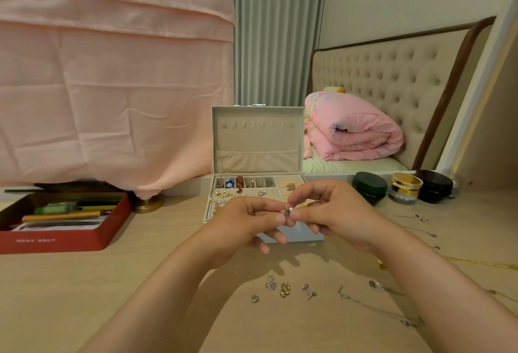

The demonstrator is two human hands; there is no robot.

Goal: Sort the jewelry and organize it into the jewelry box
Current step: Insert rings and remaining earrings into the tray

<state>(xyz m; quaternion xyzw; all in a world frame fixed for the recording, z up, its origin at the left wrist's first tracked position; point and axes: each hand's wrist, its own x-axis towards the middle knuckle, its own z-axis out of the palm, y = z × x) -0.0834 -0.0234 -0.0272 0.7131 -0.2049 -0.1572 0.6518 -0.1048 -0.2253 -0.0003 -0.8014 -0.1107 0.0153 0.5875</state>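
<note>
A pale jewelry box (256, 139) stands open on the desk, its lid upright and its tray compartments holding earrings, beads and studs. In front of the tray, my left hand (246, 223) and my right hand (330, 209) meet and pinch a small pearl earring (288, 211) between their fingertips. Both hands hide the near part of the tray. Loose earrings (283, 288) lie on the desk below my wrists. Thin silver necklaces (375, 307) trail across the desk at the right.
A red tray (56, 242) with pens sits at the left. A dark green jar (369, 187), a gold-banded jar (406, 184) and a black jar (434, 185) stand at the back right. A brass lamp base (147, 203) is left of the box.
</note>
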